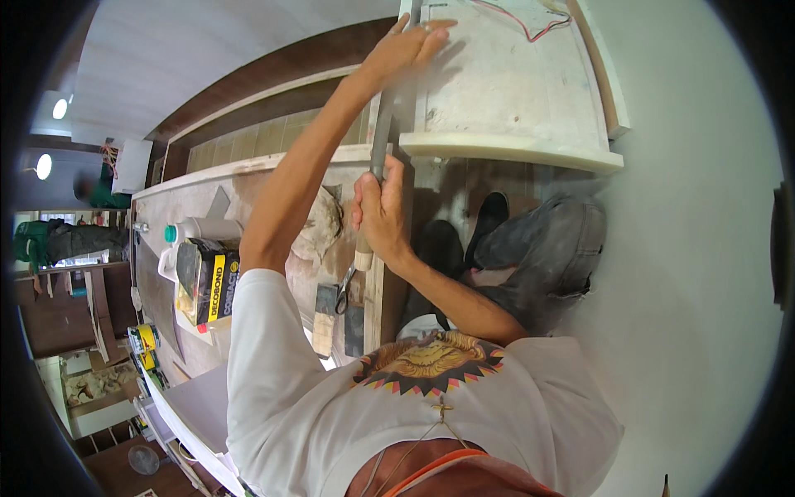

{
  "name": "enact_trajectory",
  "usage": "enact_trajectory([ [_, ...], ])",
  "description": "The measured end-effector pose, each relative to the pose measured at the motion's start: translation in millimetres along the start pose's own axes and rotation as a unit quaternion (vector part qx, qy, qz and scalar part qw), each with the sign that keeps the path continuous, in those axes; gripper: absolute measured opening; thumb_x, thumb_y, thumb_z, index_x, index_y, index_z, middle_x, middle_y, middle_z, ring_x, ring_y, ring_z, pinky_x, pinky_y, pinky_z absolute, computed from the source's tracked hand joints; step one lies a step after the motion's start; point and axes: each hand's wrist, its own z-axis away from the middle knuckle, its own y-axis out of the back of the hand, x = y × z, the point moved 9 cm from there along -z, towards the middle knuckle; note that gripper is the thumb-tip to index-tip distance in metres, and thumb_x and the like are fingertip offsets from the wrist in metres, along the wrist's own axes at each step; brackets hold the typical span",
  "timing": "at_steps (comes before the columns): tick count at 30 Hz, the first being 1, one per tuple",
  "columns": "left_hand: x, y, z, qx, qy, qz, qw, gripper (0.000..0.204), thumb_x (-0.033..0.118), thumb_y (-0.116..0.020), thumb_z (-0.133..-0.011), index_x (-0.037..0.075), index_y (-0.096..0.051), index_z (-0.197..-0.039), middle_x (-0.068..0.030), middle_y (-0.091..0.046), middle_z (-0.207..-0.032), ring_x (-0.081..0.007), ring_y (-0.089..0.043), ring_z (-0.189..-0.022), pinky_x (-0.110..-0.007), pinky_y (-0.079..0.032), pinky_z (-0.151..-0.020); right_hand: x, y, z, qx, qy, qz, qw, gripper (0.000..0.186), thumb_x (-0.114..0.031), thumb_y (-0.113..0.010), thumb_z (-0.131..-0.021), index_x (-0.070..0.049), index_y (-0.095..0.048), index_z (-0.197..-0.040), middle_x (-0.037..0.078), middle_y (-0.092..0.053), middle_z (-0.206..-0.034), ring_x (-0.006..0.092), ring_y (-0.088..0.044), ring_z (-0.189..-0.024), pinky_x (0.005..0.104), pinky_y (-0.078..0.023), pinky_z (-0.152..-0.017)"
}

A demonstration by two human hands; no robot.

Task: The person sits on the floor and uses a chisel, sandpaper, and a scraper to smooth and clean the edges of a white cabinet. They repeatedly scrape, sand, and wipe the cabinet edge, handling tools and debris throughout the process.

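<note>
My right hand (377,211) is wrapped around a long grey bar tool (379,137) with a pale wooden handle (363,261) below the fist. My left hand (418,45) is at the tool's upper part, fingers stretched out and slightly blurred over the edge of a white cabinet panel (505,79). That panel has red and dark wires (538,31) near its top and a pale strip (513,153) across its near end. Scissors (342,296) and sanding blocks (325,327) lie on the workbench (166,308) left of the handle.
The bench also holds a crumpled cloth (319,224), a metal can (211,282), a plastic jug (195,230) and other tins (145,348). My legs (538,257) are below the panel, beside a white wall (687,290). Two people in green (33,244) (108,195) are at far left.
</note>
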Motion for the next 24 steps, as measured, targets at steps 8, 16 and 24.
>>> enact_trajectory([
  [8,9,-5,-7,-0.018,0.01,0.057,0.998,0.053,0.039,-0.023,-0.113,0.01,-0.055,-0.144,-0.0137,-0.068,-0.13,-0.0321,-0.055,-0.133,-0.054,-0.02,-0.125,0,12,-2,-0.005,0.026,0.01,1.0,0.031,-0.016,-0.04,-0.109,-0.005,-0.032,-0.137,0.003,-0.047,-0.081,0.0076,-0.046,-0.052,0.0236,-0.041,-0.044],
  [16,-71,92,75,0.318,0.139,0.252,0.903,0.045,0.027,-0.033,-0.114,-0.006,-0.057,-0.133,-0.016,-0.067,-0.127,-0.0246,-0.064,-0.117,-0.036,-0.047,-0.104,2,14,-3,-0.044,0.059,0.124,0.989,0.038,-0.017,-0.048,-0.107,-0.005,-0.035,-0.141,0.002,-0.049,-0.076,0.0097,-0.05,-0.056,0.0282,-0.042,-0.046],
  [24,43,42,144,0.144,0.085,-0.035,0.985,0.036,0.01,-0.069,-0.093,0.012,-0.065,-0.128,-0.0084,-0.065,-0.129,-0.0318,-0.059,-0.126,-0.058,-0.033,-0.117,-66,10,21,-0.057,0.121,-0.006,0.991,0.036,-0.019,-0.043,-0.111,-0.007,-0.03,-0.143,0.004,-0.05,-0.083,0.0062,-0.044,-0.054,0.0217,-0.04,-0.047],
])
